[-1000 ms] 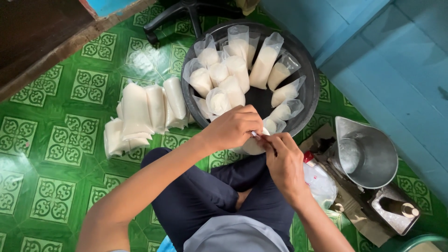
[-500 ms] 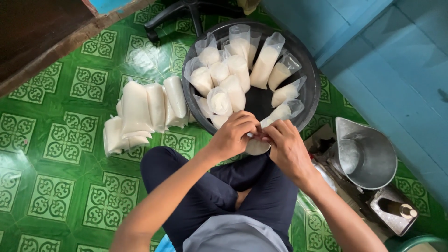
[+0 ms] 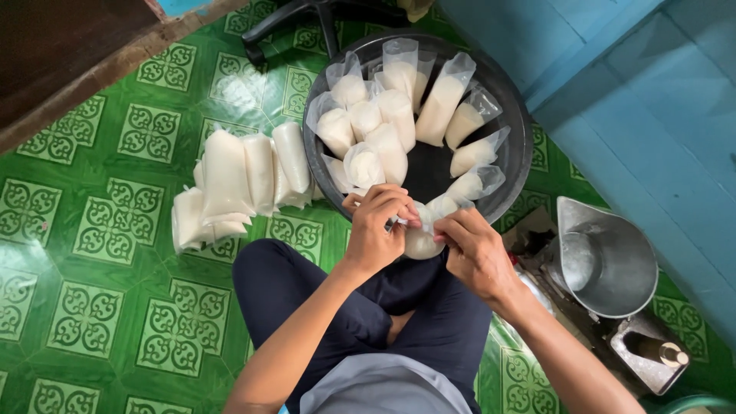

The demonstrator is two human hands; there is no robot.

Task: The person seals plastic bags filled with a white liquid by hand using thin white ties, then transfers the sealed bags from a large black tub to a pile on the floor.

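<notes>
My left hand point(image 3: 379, 226) and my right hand point(image 3: 475, 249) meet over my lap at the near rim of a black round basin point(image 3: 517, 146). Between them sits a small clear plastic bag filled with white stuff point(image 3: 422, 241); both hands pinch its top. The basin holds several more filled bags point(image 3: 391, 115) with open tops, leaning against each other. To the left, on the green patterned floor point(image 3: 100, 230), lies a stack of closed white bags point(image 3: 230, 180).
A metal scoop-shaped container point(image 3: 606, 257) rests on the floor at the right, beside a small bottle on a tray point(image 3: 652, 349). A blue wall point(image 3: 659, 115) rises at the right, a dark wooden piece point(image 3: 69, 54) at the upper left, and black chair legs point(image 3: 307, 15) behind the basin.
My hands have come closer together at the bag's top, and the bag has settled lower against the basin's rim. The basin and the stack have not moved.
</notes>
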